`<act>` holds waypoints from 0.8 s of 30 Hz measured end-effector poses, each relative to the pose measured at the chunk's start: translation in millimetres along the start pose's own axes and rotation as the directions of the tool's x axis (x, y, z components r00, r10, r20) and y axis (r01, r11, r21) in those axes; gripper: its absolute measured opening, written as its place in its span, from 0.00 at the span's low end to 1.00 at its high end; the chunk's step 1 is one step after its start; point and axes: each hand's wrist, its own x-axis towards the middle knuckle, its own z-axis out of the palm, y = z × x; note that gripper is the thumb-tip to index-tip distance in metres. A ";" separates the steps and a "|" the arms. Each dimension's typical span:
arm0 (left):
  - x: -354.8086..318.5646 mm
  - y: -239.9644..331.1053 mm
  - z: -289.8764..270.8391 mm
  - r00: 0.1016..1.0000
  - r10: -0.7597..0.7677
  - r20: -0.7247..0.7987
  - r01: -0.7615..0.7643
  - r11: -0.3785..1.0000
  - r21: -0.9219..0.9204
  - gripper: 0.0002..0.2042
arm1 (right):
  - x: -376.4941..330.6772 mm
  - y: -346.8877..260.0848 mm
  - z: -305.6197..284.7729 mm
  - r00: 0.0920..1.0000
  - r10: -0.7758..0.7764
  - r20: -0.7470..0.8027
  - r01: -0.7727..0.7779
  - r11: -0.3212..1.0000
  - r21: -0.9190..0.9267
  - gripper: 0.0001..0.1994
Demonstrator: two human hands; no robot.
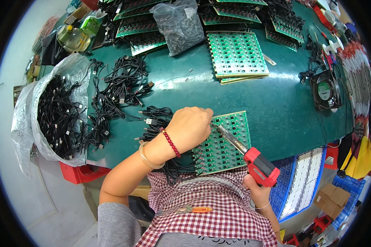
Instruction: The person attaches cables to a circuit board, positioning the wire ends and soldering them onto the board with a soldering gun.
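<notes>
My left hand (190, 128) is closed at the upper left part of a green circuit board panel (224, 150), fingertips pinched together; what they hold is hidden under the hand. In my right hand (257, 192) is a red and black soldering gun (260, 166), gripped by its body near the panel's lower right corner. Its metal barrel slants up and left over the panel, with the tip beside my left fingertips. Black USB cables (157, 112) lie beside and beneath my left wrist, some with ends along the panel's left edge.
At left, a clear plastic bag (36, 119) holds many black cables, with a loose heap (123, 80) beside it. Stacked circuit panels (238, 53) and a grey bag of small parts (179, 29) stand at the back. A fan (325, 89) is at right; a blue crate (303, 181) sits below.
</notes>
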 end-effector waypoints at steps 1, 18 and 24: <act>-0.7 -0.3 1.0 1.000 0.000 -0.016 0.000 1.000 0.008 0.03 | -0.9 -0.7 0.5 1.000 0.007 -0.019 -0.007 1.000 0.004 0.10; -4.2 0.0 1.4 0.999 -0.033 -0.043 0.033 0.999 -0.017 0.03 | -4.1 10.9 -5.1 1.000 0.021 0.011 -0.021 0.999 0.026 0.11; -7.0 4.8 2.8 0.992 -0.013 -0.126 0.013 1.000 -0.001 0.04 | -4.3 11.2 -4.6 0.999 -0.009 0.033 0.011 0.999 -0.040 0.10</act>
